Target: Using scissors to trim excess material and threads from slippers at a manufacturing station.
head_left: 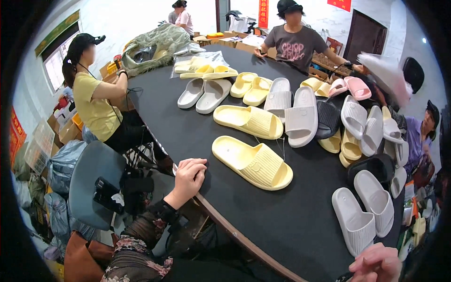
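Observation:
My left hand [189, 178] rests on the near edge of the black-topped table [197, 136], its fingers curled in and nothing showing in them. Just right of it lies a yellow slipper [253, 162] with a ribbed strap, and behind that a second yellow slipper [249, 121]. A thin clear loop [283, 149] shows between these two. At the lower right my right hand [377, 264] is partly cut off by the frame, fingers curled; whether anything is inside cannot be seen. It is nearest to a grey slipper [352, 221], with another grey slipper [374, 202] beside that one.
More grey, yellow, pink and black slippers crowd the table's far and right sides. A large greenish plastic sack [155, 47] sits at the far left. Co-workers are around the table; one moves a blurred clear bag [385, 75]. A grey chair [91, 185] stands left.

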